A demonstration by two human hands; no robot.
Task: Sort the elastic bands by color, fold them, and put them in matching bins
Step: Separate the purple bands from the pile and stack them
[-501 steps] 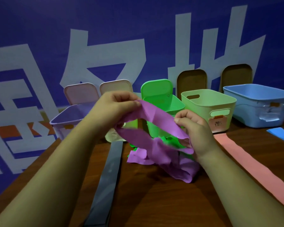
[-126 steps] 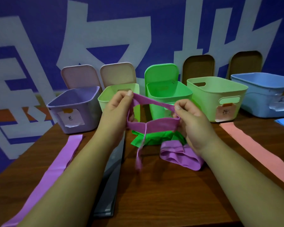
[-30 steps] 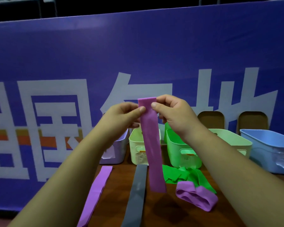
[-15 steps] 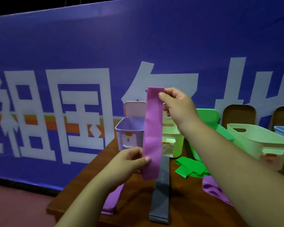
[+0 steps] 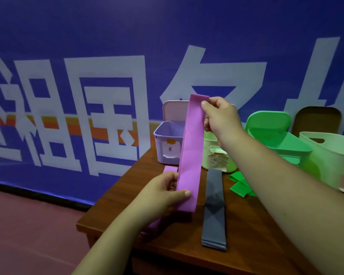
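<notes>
Purple band: I see the purple band [image 5: 191, 151] held up in the air, flat and long. It stands almost straight up and leans a little. It is over the left part of the table [image 5: 246, 245] and does not touch it.
Right hand: the right hand [image 5: 220, 118] is up high. Its thumb and a finger pinch the top right corner of the purple band.
Left hand: the left hand [image 5: 163, 193] is down low. Its thumb lies on the front of the purple band near the bottom end and its fingers go behind, so it pinches the band there.
Purple bin: the purple bin [image 5: 161, 147] sits at the back left of the table, right behind the held band. It is open, its pink lid [image 5: 174, 111] stands up behind it, and it has a paper label on the front. I cannot see inside it.
Pale green bin: the pale green bin [image 5: 210, 144] is just beside the purple bin. The band and the right arm hide part of it.
Bright green bin: the bright green bin [image 5: 276, 139] comes next to the right, with its lid up.
Light green basket: the light green basket [image 5: 330, 155] is at the far right edge.
Grey band: the grey band [image 5: 213, 209] lies flat and straight on the table, just right of the held band.
Green bands: the green bands [image 5: 239, 185] lie in a small heap near the bright green bin.
Second purple band: the second purple band [image 5: 170, 168] lies flat on the table under my view of the left hand. Most of it is hidden.
Behind: a blue banner [image 5: 87, 46] with big white signs fills the back, and a brown lid [image 5: 316, 120] leans on it.
</notes>
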